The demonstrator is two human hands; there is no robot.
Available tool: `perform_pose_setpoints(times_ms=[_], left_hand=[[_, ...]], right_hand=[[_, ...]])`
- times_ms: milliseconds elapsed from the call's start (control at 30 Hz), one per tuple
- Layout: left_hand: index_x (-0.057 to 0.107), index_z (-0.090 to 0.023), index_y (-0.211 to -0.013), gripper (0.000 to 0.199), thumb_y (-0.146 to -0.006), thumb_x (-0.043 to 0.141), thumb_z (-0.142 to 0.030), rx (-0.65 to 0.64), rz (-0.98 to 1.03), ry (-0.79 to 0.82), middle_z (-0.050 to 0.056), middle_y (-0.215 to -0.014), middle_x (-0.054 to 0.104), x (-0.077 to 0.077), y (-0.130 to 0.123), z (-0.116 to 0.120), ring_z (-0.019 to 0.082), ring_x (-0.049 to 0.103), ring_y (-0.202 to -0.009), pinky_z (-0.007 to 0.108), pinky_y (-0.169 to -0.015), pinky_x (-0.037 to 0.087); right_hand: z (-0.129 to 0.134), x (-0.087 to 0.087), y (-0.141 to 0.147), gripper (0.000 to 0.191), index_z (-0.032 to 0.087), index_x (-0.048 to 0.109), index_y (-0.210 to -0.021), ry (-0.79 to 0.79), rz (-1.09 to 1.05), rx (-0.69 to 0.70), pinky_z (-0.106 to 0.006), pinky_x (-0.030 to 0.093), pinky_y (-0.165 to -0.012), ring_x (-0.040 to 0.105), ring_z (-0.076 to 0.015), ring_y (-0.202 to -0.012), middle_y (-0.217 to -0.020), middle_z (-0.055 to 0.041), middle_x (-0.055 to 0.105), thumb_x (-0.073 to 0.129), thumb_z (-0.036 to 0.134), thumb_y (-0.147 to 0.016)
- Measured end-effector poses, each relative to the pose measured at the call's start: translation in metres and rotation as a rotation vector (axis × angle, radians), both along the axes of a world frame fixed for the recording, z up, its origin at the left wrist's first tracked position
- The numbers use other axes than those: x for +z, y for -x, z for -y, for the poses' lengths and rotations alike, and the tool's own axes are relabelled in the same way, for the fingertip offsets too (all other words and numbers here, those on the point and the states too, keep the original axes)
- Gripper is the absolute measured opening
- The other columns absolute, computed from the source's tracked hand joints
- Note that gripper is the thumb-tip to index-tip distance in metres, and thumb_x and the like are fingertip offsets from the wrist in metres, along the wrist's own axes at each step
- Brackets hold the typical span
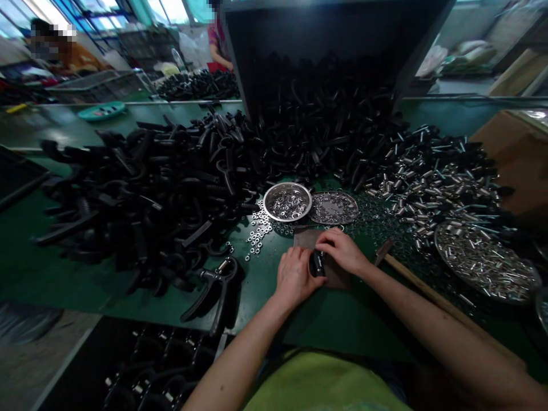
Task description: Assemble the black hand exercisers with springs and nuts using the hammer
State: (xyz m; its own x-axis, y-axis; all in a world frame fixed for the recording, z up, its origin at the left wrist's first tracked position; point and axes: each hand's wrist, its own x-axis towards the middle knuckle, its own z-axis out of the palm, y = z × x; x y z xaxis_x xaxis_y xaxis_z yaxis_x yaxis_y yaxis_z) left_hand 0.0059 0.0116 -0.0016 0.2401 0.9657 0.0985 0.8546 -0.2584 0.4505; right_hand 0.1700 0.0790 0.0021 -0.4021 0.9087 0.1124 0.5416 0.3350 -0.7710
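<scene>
My left hand (298, 274) is wrapped round a small black plastic part (317, 264), held over a flat brownish plate (306, 238) on the green table. From the far side, my right hand (340, 249) pinches at the top of that same black part; whatever tiny piece its fingertips may hold is hidden. Just beyond the hands stand a round metal bowl (287, 218) of small rings and a shallow tray (355, 216) of little metal pieces. Loose nuts (257, 234) lie scattered left of the bowl. A hammer (384, 252) rests beside my right forearm.
Black plastic clamps (141, 188) are heaped on the left and back. One assembled clamp (218, 285) lies near the front edge, above a box of clamps (149, 365). Right are screws (428, 182), a dish of pins (488, 262) and a cardboard box (509, 154). Two people are across the room.
</scene>
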Motion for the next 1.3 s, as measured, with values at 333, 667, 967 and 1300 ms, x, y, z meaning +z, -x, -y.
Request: perform_pose_setpoints(times_ms=[333,667,967,1300], left_hand=[[0.055,-0.020,-0.103,0.050,-0.063,0.074,-0.044,-0.008,-0.013,-0.021,0.007,-0.099,0.057,-0.002,-0.002,0.001,0.025,0.051,-0.096,0.038,-0.083,0.041],[0.044,-0.028,-0.129,0.069,-0.068,0.072,-0.046,-0.074,0.024,-0.023,0.005,-0.108,0.056,-0.003,0.003,0.004,0.024,0.049,-0.099,0.038,-0.083,0.040],[0.044,-0.027,-0.132,0.067,-0.072,0.068,-0.046,-0.132,-0.036,-0.026,0.007,-0.108,0.055,0.002,0.003,0.003,0.025,0.048,-0.099,0.039,-0.083,0.041],[0.058,-0.020,-0.120,0.060,-0.067,0.073,-0.046,0.131,0.630,0.244,0.008,-0.106,0.062,0.006,0.004,-0.007,0.024,0.055,-0.101,0.040,-0.093,0.042]], right_hand=[[0.024,-0.015,0.013,0.019,0.018,0.058,-0.075,-0.374,0.285,-0.003,-0.033,0.040,-0.072,0.050,-0.0205,-0.080,-0.078,-0.0074,0.060,0.047,0.022,-0.090],[-0.015,-0.003,-0.013,0.021,0.021,0.067,-0.079,-0.300,0.270,0.022,-0.031,0.042,-0.080,0.056,-0.0168,-0.085,-0.084,-0.0029,0.067,0.049,0.025,-0.089],[-0.118,-0.021,-0.025,0.013,0.019,0.065,-0.066,-0.214,0.395,-0.264,-0.034,0.039,-0.082,0.051,-0.0227,-0.090,-0.077,-0.0086,0.063,0.059,0.011,-0.075],[-0.055,0.003,-0.021,0.010,0.017,0.060,-0.083,-0.122,0.228,-0.234,-0.031,0.042,-0.078,0.056,-0.0183,-0.083,-0.085,-0.0060,0.064,0.050,0.018,-0.084]])
